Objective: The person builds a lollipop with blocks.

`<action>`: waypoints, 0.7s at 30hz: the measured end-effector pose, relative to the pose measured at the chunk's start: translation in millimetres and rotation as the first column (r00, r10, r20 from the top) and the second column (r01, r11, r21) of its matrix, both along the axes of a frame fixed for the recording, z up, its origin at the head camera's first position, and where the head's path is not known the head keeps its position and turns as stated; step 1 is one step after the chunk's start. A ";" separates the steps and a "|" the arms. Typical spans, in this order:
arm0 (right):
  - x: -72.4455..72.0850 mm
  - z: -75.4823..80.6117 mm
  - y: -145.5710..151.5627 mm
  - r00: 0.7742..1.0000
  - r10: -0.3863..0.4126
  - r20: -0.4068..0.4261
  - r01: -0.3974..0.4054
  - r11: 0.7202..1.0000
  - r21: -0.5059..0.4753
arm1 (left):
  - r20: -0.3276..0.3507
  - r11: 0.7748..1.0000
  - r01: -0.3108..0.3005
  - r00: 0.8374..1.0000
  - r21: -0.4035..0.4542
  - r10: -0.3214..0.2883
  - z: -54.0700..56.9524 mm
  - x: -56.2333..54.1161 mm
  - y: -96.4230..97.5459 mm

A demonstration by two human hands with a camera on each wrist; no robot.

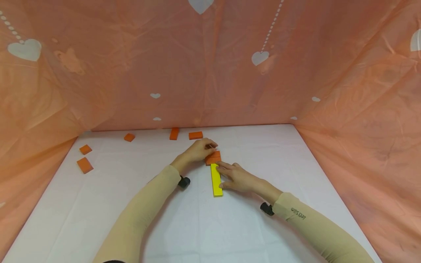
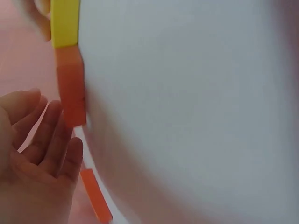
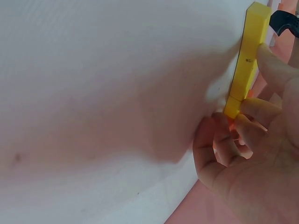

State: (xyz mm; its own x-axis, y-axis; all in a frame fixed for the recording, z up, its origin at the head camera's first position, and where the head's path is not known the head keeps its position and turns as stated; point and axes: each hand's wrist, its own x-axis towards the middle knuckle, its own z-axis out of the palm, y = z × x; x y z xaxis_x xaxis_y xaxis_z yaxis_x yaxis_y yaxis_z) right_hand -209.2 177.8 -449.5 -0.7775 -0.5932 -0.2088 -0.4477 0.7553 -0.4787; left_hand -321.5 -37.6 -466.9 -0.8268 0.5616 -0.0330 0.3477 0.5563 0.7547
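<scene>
Yellow blocks (image 1: pixel 215 180) lie end to end as one narrow strip on the white table, with a seam visible in the right wrist view. Orange blocks (image 1: pixel 213 157) adjoin the strip's far end. My right hand (image 1: pixel 239 178) rests along the right side of the yellow strip (image 3: pixel 244 70), its thumb and a finger touching that side. At the orange end, my left hand (image 1: pixel 198 149) is beside the orange blocks (image 2: pixel 72 93). Its fingers are loosely bent, with fingertips at or near the blocks' side; exact contact is hard to tell.
Two loose orange blocks, one upright in view (image 1: pixel 174 133) and one sideways (image 1: pixel 195 135), lie near the table's back edge. Farther left are a small orange piece (image 1: pixel 129 137), another small piece (image 1: pixel 85 149) and a larger block (image 1: pixel 84 165). A pink curtain (image 1: pixel 210 73) surrounds the table.
</scene>
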 end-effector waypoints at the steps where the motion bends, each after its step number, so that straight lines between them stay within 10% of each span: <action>1: 0.0 -0.1 0.0 1.000 0.000 -0.001 0.000 1.000 0.000 | 0.005 1.000 -0.019 1.000 0.015 0.019 0.6 0.4 -2.4; 21: 2.1 0.5 -1.0 1.000 -0.013 0.015 0.013 1.000 -0.009 | -0.090 0.936 -0.273 0.950 0.221 0.298 9.5 -6.3 -105.3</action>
